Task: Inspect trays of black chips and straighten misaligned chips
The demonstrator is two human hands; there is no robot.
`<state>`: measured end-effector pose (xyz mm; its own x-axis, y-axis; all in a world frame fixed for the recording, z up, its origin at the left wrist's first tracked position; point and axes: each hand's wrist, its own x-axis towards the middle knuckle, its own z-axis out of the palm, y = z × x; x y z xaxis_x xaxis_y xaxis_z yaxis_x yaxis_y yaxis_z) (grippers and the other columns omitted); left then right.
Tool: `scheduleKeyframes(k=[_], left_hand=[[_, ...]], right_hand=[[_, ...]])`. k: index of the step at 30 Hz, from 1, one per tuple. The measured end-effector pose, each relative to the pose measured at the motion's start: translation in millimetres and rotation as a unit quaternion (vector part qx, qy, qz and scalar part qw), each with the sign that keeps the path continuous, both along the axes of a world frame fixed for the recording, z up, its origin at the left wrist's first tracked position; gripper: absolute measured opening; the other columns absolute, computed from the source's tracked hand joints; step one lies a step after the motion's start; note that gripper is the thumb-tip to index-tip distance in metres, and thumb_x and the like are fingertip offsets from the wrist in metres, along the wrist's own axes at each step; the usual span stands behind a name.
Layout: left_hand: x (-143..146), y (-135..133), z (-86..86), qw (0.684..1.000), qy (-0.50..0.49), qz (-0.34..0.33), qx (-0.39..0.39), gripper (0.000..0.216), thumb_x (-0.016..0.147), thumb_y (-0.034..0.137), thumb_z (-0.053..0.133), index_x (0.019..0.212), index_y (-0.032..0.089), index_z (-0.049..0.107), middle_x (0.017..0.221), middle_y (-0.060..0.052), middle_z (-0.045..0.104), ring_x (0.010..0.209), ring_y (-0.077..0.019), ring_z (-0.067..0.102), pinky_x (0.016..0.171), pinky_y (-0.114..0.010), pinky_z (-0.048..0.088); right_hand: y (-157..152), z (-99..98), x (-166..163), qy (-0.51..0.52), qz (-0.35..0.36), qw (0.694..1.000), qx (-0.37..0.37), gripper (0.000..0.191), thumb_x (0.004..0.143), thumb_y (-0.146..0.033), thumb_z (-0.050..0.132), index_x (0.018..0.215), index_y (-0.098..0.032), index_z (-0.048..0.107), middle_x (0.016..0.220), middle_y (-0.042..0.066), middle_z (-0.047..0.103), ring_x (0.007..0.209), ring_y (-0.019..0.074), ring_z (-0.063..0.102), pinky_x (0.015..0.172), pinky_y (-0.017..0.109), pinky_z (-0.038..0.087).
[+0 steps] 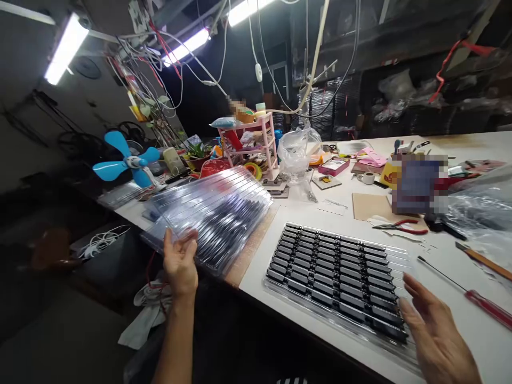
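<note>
My left hand (180, 261) is at the near corner of a stack of clear plastic trays (216, 210) that lies tilted on the left of the white table (440, 266); its fingers are spread and touch the stack's edge. My right hand (436, 333) hovers open, fingers stretched, at the right end of a clear tray filled with rows of black chips (340, 272). That tray lies flat near the table's front edge. Neither hand holds anything.
Red-handled cutters (402, 226) and a red-handled screwdriver (476, 301) lie right of the chip tray. A blue fan (128, 160), a pink shelf rack (256, 144), plastic bags and clutter fill the back. Cables hang overhead. A cloth (148, 314) lies below the table edge.
</note>
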<state>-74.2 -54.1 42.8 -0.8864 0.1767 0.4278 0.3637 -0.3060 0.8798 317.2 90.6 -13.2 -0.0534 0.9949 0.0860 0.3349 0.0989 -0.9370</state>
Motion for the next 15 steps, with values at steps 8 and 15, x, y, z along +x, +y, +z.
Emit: scheduleKeyframes(k=[8,15], left_hand=[[77,31,18.3,0.977,-0.105,-0.161,0.094,0.022,0.080,0.025,0.065,0.102,0.025,0.063,0.091,0.000,0.069,0.092,-0.0203,0.068,0.096,-0.044,0.047],[132,53,-24.2,0.924,-0.082,-0.368,-0.066,0.018,0.082,0.034,0.064,0.099,0.028,0.061,0.115,-0.002,0.066,0.111,-0.0254,0.060,0.092,-0.046,0.051]], right_hand=[[-33,40.8,-24,0.099,0.163,0.977,0.091,0.025,0.089,-0.038,0.051,0.110,-0.030,0.063,0.093,0.003,0.069,0.084,0.0211,0.067,0.082,0.034,0.055],[-81,74.6,-103,0.404,0.609,0.633,-0.255,0.070,0.074,-0.066,0.059,0.122,-0.016,0.053,0.095,0.007,0.067,0.083,0.0151,0.064,0.079,0.028,0.051]])
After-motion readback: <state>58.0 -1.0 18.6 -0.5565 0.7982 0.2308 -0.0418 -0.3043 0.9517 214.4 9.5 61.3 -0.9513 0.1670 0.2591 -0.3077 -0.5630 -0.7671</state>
